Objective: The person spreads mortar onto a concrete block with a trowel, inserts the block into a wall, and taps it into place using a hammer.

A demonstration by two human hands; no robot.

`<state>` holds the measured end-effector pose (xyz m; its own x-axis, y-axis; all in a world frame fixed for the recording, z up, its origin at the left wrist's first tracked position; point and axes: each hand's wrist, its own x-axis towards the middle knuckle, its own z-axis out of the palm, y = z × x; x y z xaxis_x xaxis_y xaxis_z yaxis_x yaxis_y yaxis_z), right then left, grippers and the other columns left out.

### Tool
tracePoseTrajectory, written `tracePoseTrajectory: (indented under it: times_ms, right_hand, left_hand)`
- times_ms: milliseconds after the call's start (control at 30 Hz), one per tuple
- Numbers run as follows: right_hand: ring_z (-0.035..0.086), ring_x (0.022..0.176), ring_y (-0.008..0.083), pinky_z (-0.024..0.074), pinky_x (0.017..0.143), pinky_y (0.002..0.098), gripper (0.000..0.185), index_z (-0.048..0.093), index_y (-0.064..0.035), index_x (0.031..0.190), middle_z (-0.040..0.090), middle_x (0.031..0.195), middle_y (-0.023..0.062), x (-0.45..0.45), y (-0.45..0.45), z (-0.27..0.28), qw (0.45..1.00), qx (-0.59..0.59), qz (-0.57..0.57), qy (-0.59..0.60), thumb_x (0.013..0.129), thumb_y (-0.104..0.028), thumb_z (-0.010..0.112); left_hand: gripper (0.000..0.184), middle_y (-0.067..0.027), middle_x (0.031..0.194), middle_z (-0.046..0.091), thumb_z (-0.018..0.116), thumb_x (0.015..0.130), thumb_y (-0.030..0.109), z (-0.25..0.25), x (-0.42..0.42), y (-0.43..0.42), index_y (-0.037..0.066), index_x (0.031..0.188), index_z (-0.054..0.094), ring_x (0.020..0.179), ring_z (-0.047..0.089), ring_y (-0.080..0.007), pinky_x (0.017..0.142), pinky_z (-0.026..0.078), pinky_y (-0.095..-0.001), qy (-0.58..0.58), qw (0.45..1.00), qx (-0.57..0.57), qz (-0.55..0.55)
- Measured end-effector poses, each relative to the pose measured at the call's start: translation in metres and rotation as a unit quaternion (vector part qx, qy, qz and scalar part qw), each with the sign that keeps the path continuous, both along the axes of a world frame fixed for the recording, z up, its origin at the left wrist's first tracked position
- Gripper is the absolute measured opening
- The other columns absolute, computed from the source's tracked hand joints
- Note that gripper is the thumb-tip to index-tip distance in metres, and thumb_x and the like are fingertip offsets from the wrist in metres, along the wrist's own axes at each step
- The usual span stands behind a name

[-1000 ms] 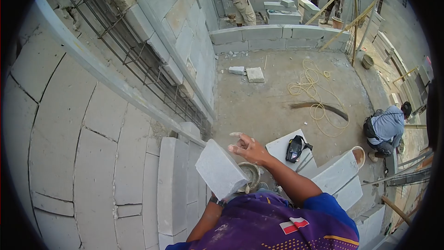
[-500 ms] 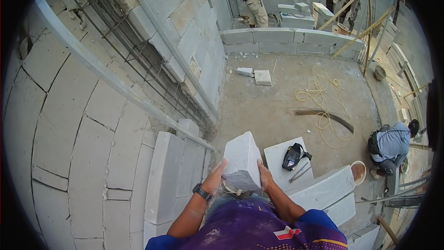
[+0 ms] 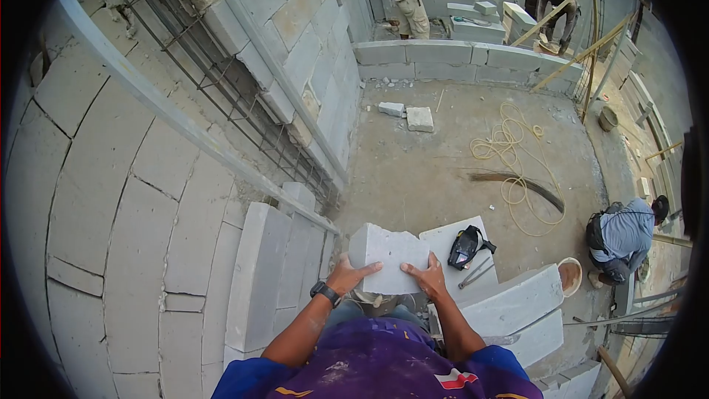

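Observation:
A pale block [image 3: 390,255] with a rough, broken upper edge is held in front of my body. My left hand [image 3: 350,275] grips its left side, thumb across the near face. On the right side my right hand [image 3: 428,278] grips it the same way. Below the block, a bucket [image 3: 373,298] is mostly hidden. To the right, a black pouch [image 3: 466,247] and a metal tool [image 3: 477,273] lie on a flat pale slab [image 3: 443,241].
A block wall [image 3: 148,236] and a metal bar [image 3: 185,127] run along the left. Larger blocks [image 3: 509,301] and a bucket [image 3: 569,277] stand at right. A yellow hose [image 3: 509,144] lies on the floor. A crouching person [image 3: 624,233] is at right; two people are beyond the low wall [image 3: 443,52].
Both hands now grip the block, where earlier my right hand was off it. The block has turned, its broken edge now facing away. The far-right person has bent down.

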<state>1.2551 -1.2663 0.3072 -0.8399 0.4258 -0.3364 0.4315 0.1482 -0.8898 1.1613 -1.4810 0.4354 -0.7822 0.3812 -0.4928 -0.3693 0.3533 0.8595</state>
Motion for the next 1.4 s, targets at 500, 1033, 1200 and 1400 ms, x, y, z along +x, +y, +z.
tracePoseTrajectory:
  times_ms: [500,1033,1200,1400]
  right_hand:
    - [0.067,0.084,0.0184,0.0530,0.067,0.0349,0.046,0.065,-0.0042,0.108,0.069,0.098,0.0092,-0.011,-0.124,-0.207,0.899,-0.303,-0.260,-0.178,0.090,-0.047,0.069]
    - [0.060,0.114,0.0377,0.0512,0.096,0.0459,0.061,0.047,-0.0086,0.140,0.048,0.134,0.0184,-0.005,-0.250,-0.474,0.849,0.148,0.086,-0.500,0.092,-0.044,0.061]
    - [0.062,0.107,0.0318,0.0574,0.081,0.0421,0.037,0.056,-0.0088,0.129,0.055,0.120,0.0163,-0.004,-0.247,-0.559,0.849,0.193,0.178,-0.458,0.097,-0.028,0.053]
    - [0.063,0.106,0.0351,0.0537,0.084,0.0466,0.027,0.064,-0.0045,0.114,0.060,0.113,0.0181,-0.016,-0.205,-0.548,0.816,0.276,0.270,-0.431,0.096,-0.016,0.049]
  left_hand:
    - [0.074,-0.0190,0.130,0.058,0.082,0.078,0.023,-0.204,-0.022,-0.139,-0.006,0.137,0.048,0.118,0.060,-0.0300,0.099,0.049,-0.0414,-0.284,0.933,-0.056,0.212]
    - [0.061,-0.0109,0.117,0.064,0.078,0.080,0.036,-0.417,-0.030,-0.242,-0.002,0.123,0.061,0.103,0.063,-0.0236,0.086,0.050,-0.0379,-0.279,0.893,-0.237,0.261]
    - [0.068,-0.0102,0.127,0.060,0.074,0.082,0.043,-0.463,-0.014,-0.224,0.005,0.134,0.054,0.113,0.060,-0.0259,0.093,0.049,-0.0412,-0.359,0.859,-0.211,0.298]
    - [0.078,-0.0142,0.141,0.050,0.071,0.082,0.046,-0.489,-0.010,-0.182,0.007,0.144,0.043,0.126,0.053,-0.0320,0.101,0.046,-0.0482,-0.433,0.795,-0.083,0.417]
